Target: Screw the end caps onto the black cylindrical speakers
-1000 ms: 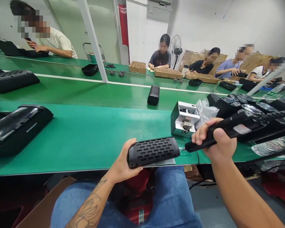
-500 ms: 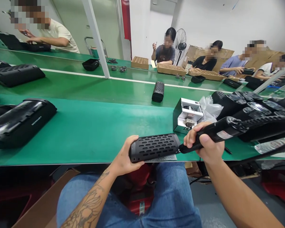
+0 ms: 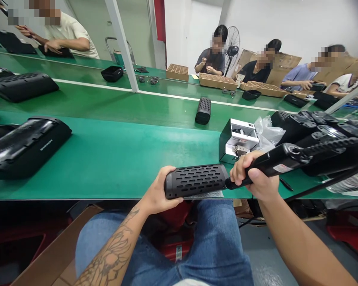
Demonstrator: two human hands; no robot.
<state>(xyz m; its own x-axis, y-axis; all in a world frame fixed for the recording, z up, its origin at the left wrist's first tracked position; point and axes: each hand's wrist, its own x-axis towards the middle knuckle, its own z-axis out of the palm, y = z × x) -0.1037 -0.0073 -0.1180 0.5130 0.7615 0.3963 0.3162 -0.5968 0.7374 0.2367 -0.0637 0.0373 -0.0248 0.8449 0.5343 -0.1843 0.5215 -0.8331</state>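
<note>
The person's left hand (image 3: 162, 190) closed in a curled grip around the left end of a black perforated cylindrical speaker (image 3: 196, 181). The speaker was held lengthwise just above the near edge of a green surface (image 3: 116, 159), over a thin grey sheet (image 3: 203, 194). The right hand (image 3: 256, 172) formed a tight grip around the barrel of a black corded electric screwdriver (image 3: 282, 165), with the fingers (image 3: 240, 169) pressed together. The screwdriver's narrow tip (image 3: 228, 184) lay at the speaker's right end, though actual contact could not be told. Behind the right hand stood a metal screw feeder (image 3: 238, 139), with a clear plastic bag (image 3: 267, 133) beside it. A pile of black speaker units (image 3: 310, 127) occupied the right corner of the surface, and glossy black cases (image 3: 26, 147) lay near its left edge. An upright perforated speaker (image 3: 203, 110) stood on a farther green surface. Beyond it, seated co-workers (image 3: 298, 81) sat among cardboard trays (image 3: 217, 81) and a standing fan (image 3: 232, 51)
</note>
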